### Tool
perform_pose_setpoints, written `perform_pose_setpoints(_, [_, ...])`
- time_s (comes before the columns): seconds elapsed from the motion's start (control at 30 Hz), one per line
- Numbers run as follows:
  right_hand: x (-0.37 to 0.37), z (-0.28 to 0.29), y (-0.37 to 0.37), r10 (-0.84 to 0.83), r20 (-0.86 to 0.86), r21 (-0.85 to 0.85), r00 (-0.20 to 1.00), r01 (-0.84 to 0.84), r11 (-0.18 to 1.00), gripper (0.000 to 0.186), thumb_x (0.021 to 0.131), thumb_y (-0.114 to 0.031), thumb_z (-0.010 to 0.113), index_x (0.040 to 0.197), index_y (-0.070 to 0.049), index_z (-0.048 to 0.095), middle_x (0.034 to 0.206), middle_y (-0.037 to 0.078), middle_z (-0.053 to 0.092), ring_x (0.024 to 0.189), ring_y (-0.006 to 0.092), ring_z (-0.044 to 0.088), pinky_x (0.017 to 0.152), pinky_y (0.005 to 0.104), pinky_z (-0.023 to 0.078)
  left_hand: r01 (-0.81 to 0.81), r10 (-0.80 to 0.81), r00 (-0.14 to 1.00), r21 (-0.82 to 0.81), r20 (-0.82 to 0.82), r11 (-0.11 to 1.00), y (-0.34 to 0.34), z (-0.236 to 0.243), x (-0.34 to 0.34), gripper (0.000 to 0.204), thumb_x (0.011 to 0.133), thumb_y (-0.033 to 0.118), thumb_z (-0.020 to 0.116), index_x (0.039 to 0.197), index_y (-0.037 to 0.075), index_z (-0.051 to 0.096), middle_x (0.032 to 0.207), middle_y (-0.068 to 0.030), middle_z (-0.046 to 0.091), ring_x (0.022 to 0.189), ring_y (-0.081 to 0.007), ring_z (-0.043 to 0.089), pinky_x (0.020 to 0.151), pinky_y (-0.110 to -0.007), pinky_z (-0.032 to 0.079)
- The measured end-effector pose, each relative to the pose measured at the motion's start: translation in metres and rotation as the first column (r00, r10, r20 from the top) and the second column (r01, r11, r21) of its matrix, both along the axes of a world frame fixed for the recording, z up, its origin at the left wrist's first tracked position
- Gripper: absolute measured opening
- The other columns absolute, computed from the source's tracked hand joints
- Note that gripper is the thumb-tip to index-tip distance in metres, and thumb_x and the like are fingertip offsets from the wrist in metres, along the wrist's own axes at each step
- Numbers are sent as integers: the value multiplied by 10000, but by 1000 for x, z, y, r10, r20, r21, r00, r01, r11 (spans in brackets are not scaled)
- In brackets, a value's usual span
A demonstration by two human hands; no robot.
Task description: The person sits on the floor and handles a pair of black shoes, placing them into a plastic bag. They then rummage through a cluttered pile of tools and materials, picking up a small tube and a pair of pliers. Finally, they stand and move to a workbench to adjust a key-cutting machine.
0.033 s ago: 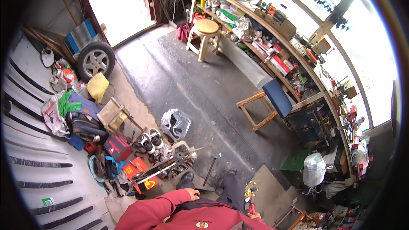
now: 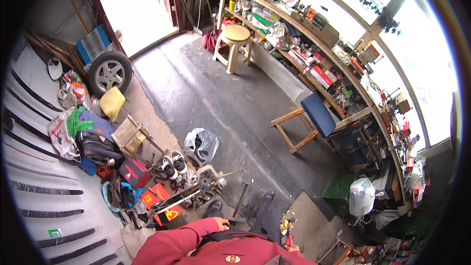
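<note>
My right hand (image 2: 293, 249) is at the lower edge, closed around a red-handled hand tool (image 2: 289, 240); its jaws are too small to make out. Just beyond the tool, small yellowish scraps (image 2: 288, 221) lie on the floor beside my right leg. My left hand (image 2: 222, 224) rests at my left thigh with its fingers laid loosely over it, and nothing shows in them. Between my shoes stands a dark T-shaped rod (image 2: 241, 199). Ahead of my left hand is a metal machine (image 2: 207, 180) with a wheel and a long bar.
Black-and-white sneakers (image 2: 173, 165) and a clear plastic bag (image 2: 202, 145) sit beyond the machine. Bags, a red box (image 2: 135, 171) and a car wheel (image 2: 111, 72) line the left. A blue-seated chair (image 2: 318, 114), a round stool (image 2: 236, 38) and a crowded workbench (image 2: 314, 28) stand right.
</note>
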State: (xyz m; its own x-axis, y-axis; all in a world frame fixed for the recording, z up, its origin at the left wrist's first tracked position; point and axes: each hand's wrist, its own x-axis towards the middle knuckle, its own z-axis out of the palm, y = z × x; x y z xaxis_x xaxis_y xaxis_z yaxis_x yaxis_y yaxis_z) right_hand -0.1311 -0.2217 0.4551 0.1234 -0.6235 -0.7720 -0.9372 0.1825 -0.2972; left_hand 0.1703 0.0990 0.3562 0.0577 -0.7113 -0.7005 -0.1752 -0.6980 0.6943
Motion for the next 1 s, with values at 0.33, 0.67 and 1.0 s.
perform_pose_setpoints(0.33, [27, -100, -179, -185, 146, 108, 972, 170, 980, 197, 825, -126, 799, 938, 23, 734, 795, 89, 704, 727, 229, 680, 680, 372, 535, -182, 147, 964, 146, 223, 972, -134, 2, 78, 373, 934, 410, 622, 1210, 172, 701, 1235, -180, 684, 1181, -370, 629, 1010, -445, 496])
perform_pose_setpoints(0.67, [108, -68, -354, -410, 106, 324, 906, 359, 875, 147, 964, -113, 604, 969, 33, 608, 729, 196, 645, 520, 306, 621, 448, 450, 523, -698, 680, 708, 37, 191, 715, -263, 67, 135, 253, 938, 212, 669, 1157, 104, 733, 933, -59, 738, 865, -143, 663, 794, -303, 525])
perform_pose_setpoints(1.0, [252, -58, -417, -306, 277, 326, 911, 210, 922, 143, 948, -118, 644, 1045, -13, 647, 798, 152, 690, 644, 248, 668, 558, 359, 538, -765, 756, 622, -43, 205, 642, -316, 38, 248, 225, 935, 172, 683, 1125, 59, 727, 924, -81, 745, 844, -143, 672, 795, -302, 528])
